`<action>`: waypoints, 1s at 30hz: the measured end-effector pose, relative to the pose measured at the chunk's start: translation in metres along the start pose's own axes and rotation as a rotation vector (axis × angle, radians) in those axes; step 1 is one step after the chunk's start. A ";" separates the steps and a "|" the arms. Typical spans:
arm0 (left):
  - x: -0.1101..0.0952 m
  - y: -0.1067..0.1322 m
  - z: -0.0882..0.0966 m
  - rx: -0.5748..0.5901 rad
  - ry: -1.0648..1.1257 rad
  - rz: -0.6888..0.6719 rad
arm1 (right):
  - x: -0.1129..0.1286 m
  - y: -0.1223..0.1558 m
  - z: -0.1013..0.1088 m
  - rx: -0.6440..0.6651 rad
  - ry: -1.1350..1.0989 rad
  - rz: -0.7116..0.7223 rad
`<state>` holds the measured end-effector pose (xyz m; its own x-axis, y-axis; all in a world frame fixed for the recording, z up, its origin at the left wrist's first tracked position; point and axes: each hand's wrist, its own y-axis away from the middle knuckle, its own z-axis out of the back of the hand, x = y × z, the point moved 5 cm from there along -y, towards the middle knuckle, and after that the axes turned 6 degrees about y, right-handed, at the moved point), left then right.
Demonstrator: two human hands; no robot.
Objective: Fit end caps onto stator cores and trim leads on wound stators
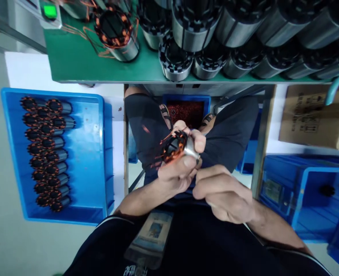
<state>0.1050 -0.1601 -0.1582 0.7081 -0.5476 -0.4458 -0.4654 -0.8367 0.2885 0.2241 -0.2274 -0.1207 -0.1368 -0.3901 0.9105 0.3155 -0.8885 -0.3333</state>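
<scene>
Head view: both hands, left hand (pixel 176 168) and right hand (pixel 221 191), grip wound stator (pixel 173 147) below bench edge (pixel 158 81).

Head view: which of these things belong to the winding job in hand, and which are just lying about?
In hand:
- wound stator, gripped by left hand
- right hand, closed beside it
- blue tray of wound stators
- bare stators on green bench

Lying about:
- cardboard box
- blue crates
- badge pouch

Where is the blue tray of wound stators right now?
The blue tray lies at the left of the head view, on the floor below the green workbench.
</scene>
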 end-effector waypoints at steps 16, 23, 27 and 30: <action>-0.058 -0.041 0.032 0.457 -1.099 -0.791 | -0.039 -0.008 0.029 -0.387 -0.559 -0.722; -0.010 -0.020 0.052 0.062 -0.344 0.171 | -0.060 0.028 0.005 -0.334 -0.778 -0.793; 0.005 -0.007 0.033 -0.039 0.005 0.370 | -0.045 0.028 0.012 -0.236 -0.598 -0.765; 0.003 -0.007 0.026 -0.031 0.046 0.365 | -0.022 0.016 0.028 -0.207 -0.468 -0.695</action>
<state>0.0966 -0.1553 -0.1835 0.5216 -0.8093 -0.2701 -0.6764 -0.5852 0.4472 0.2585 -0.2259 -0.1388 0.1796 0.3580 0.9163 0.1202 -0.9325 0.3407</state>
